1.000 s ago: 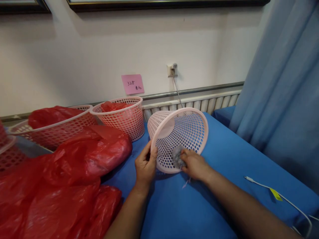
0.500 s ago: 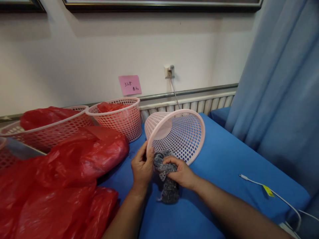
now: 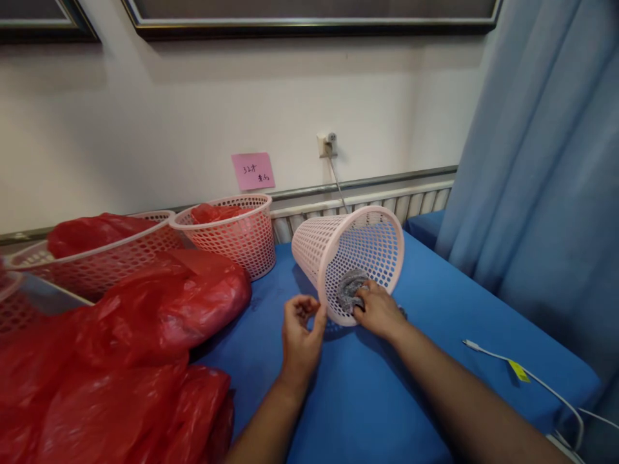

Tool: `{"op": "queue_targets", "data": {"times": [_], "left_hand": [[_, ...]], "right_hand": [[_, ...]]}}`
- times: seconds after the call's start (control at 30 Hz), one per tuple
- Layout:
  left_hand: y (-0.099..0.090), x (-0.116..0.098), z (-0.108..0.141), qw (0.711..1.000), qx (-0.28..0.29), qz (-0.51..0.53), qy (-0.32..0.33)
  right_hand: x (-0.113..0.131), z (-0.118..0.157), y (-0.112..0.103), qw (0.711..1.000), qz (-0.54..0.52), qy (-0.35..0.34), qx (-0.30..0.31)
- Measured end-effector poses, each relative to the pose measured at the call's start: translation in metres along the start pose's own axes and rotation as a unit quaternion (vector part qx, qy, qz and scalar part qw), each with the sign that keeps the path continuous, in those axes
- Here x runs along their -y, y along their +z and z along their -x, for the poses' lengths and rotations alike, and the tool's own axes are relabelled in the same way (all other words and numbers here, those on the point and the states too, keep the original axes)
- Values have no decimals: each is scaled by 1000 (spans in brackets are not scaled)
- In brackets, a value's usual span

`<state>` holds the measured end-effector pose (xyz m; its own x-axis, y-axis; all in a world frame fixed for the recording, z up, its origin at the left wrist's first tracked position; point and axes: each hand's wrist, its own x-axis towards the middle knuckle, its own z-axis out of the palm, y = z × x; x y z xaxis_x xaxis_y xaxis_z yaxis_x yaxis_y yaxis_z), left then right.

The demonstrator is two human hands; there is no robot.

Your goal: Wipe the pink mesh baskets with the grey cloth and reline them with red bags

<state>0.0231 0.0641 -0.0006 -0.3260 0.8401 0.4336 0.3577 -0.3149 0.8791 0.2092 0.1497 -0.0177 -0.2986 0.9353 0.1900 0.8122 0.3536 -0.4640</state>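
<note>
A pink perforated basket (image 3: 314, 241) lies tilted on its side on the blue-covered table (image 3: 367, 399), its mouth facing me. My right hand (image 3: 380, 310) grips a grey speckled cloth (image 3: 352, 290) at the lower part of the basket's mouth, with most of the cloth inside the rim. A bit of the cloth shows beyond my wrist. Just left of the rim is my left hand (image 3: 304, 328), its fingers curled and apart with nothing between them; the thumb tip is at or very near the rim.
Red plastic bags (image 3: 126, 348) heap over the left side. Behind them stand two pink baskets (image 3: 264, 241) (image 3: 145, 248) holding red plastic. On the right lie a white cable (image 3: 546, 383) and a blue curtain (image 3: 522, 167). A radiator (image 3: 416, 203) runs along the wall.
My right hand has carried the cloth up and right into the basket's mouth. My left hand has let go of the rim. The basket has shifted slightly right.
</note>
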Motion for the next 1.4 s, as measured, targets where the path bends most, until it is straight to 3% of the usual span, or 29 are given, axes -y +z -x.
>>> {"op": "queue_targets", "data": {"times": [0.17,0.3,0.43,0.53,0.67,0.83,0.97,1.03,1.13,1.27,1.4], "left_hand": [[25,22,31,992,118,-39,-34],[25,24,22,987,151,-45,-17],[10,14,11,991,113,-65,15],[1,4,13,988,96,-85,82],[-3,-4,19,976,125,-95,150],[-13,-7,12,971,71,-123,194],[-18,-5,6,970,43,-137,198],[-17,-5,5,969,37,-143,196],[-15,-5,6,970,27,-149,191],[-15,-11,8,967,-7,-152,205],[-18,-14,8,963,-8,-157,219]], "right_hand": [[5,0,8,999,-54,-2,5],[3,-1,5,991,-122,-47,22],[14,0,11,967,-223,-117,35],[26,1,21,954,-276,-115,15],[29,-1,25,971,-220,-83,31],[-1,-13,2,995,-102,0,4],[-14,-16,-11,997,-55,49,-29],[-6,-9,-8,997,-65,30,-8],[19,6,2,989,-127,-54,43],[39,16,9,941,-300,-144,57],[22,4,3,982,-170,-59,61]]}}
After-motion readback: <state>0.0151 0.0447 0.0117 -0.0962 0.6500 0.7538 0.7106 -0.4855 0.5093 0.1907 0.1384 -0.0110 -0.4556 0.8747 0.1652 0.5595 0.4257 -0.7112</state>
